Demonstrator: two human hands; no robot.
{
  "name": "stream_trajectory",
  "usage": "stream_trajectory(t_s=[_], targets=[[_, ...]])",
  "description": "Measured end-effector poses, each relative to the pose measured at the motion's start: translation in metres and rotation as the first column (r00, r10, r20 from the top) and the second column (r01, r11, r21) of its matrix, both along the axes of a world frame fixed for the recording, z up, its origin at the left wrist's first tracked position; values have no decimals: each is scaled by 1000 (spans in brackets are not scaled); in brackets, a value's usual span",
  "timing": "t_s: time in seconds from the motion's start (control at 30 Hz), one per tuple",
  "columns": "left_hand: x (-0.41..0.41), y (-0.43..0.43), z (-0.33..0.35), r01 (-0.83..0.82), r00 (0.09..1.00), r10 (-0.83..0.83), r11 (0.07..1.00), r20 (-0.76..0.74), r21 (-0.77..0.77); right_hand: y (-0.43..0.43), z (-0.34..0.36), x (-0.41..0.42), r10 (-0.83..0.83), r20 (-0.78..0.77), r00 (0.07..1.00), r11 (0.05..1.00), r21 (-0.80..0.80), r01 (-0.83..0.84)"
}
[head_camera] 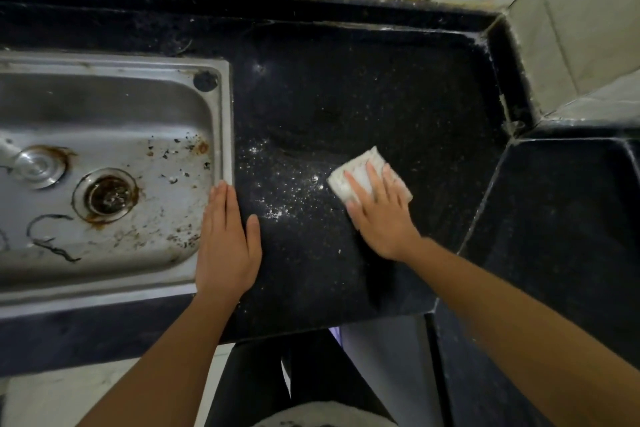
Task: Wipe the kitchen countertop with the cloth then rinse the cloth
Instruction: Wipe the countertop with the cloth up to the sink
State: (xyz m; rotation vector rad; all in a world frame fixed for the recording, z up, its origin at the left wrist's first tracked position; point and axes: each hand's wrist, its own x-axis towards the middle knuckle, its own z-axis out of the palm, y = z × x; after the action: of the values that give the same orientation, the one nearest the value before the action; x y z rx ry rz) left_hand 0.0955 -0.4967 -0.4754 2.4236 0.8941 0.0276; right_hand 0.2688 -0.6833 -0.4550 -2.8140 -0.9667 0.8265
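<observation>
The fingers [374, 180] of the right hand [384, 222] hide much of the cloth [360, 159].

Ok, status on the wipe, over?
Right hand flat on cloth on countertop. Left hand open, resting at sink edge. White specks left of cloth, not yet wiped. Nothing in the way.

The person is wearing dark trousers [256, 381], and a pale garment [311, 414], blurred, is showing at the bottom edge of the view. Both forearms are showing bare, from the frame edge to the left hand [227, 246] and right hand [381, 218].
</observation>
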Motion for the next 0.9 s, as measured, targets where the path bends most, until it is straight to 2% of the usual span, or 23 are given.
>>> stream_trajectory(t_s=[0.07,0.13,0.2,0.37,0.43,0.53,0.7,0.8,0.9], targets=[[-1,0,2,1,1000,-1,1000,-2,-3,-24,1,-34,127,-8,992,992,-24,-127],[-1,0,3,-4,1000,4,1000,-1,-6,-53,-1,-66,268,94,959,963,-32,-266],[-1,-1,4,-7,1000,7,1000,0,-6,-79,-3,-86,375,113,920,927,-51,-372],[0,-1,5,-10,1000,10,1000,-8,-8,-91,-1,-58,576,80,813,817,-73,-572],[0,-1,4,-12,1000,12,1000,-7,-9,-73,-2,-31,506,56,861,862,-26,-506],[0,-2,3,-15,1000,14,1000,-9,-11,-32,-2,13,260,63,964,966,-19,-259],[0,-1,1,-19,1000,19,1000,-5,-16,42,-2,74,-47,1,999,998,-45,47],[0,0,1,-11,1000,11,1000,3,-15,66,-3,76,-132,-24,991,991,-37,131],[-1,0,0,-12,1000,12,1000,9,-25,60,-2,46,-37,-7,999,999,0,37]])
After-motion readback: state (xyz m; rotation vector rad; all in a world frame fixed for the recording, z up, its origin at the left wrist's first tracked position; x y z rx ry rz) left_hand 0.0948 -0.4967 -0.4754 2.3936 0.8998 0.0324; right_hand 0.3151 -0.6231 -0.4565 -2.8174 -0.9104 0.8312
